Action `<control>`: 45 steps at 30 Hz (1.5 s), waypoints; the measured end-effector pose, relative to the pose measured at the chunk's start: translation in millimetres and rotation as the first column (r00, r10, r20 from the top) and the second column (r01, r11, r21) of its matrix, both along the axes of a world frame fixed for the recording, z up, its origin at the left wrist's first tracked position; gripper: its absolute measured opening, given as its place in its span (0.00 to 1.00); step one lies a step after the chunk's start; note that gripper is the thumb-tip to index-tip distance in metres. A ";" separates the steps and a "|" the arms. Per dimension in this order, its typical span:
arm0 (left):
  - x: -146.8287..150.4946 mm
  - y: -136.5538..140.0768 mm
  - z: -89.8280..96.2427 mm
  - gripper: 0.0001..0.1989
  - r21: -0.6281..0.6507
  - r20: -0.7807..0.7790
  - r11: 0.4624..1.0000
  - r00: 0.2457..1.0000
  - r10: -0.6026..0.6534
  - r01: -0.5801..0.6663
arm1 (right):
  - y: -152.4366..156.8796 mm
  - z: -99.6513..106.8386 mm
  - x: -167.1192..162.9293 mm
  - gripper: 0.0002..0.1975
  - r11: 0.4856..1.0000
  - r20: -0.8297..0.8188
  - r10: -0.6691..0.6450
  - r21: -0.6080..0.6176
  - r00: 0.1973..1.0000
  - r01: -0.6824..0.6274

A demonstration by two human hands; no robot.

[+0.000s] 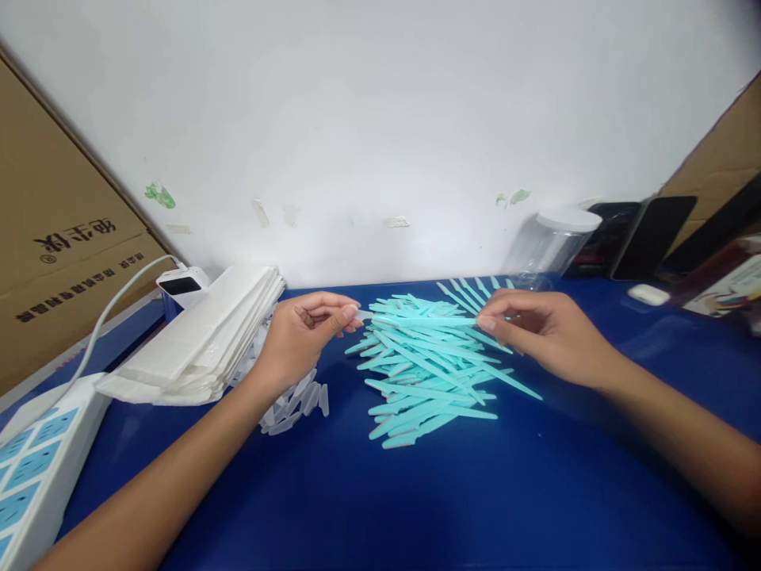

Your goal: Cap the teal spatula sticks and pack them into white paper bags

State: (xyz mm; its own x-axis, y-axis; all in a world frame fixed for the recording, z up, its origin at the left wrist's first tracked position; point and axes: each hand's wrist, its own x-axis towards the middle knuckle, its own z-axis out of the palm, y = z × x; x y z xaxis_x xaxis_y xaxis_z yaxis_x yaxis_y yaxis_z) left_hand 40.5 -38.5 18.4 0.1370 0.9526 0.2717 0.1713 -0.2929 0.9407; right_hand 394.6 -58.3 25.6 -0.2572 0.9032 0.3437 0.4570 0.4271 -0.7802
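on the blue table [380, 507] lies a heap of turquoise sticks [422, 373]. the left hand [309, 325] and right hand [532, 329] face each other over its far side, each closed in a thumb-and-finger pinch. a clear jar [552, 246] with a white lid stands back right, contents unclear. the right pinches one end of a held turquoise stick [440, 323], roughly level; the left, a small translucent cap [365, 316] at or just beside its other end.

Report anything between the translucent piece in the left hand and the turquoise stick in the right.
Nothing visible: the translucent piece in the left hand sits at the end of the turquoise stick in the right hand. The turquoise pile appears below, not between.
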 end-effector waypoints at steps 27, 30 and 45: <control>1.7 -1.6 0.7 0.18 -0.035 0.003 0.999 1.000 -0.018 0.018 | -1.8 1.4 0.2 0.19 0.999 -0.016 -0.011 0.030 1.000 0.012; 4.1 -3.5 0.6 0.18 -0.049 -0.006 0.999 1.000 -0.023 0.022 | -2.3 1.6 0.4 0.18 1.000 -0.011 -0.010 0.017 1.000 0.010; 8.6 -8.2 0.2 0.18 -0.056 0.011 0.998 1.000 -0.014 0.015 | -2.2 -0.1 0.1 0.15 0.999 -0.023 0.003 0.046 1.000 -0.002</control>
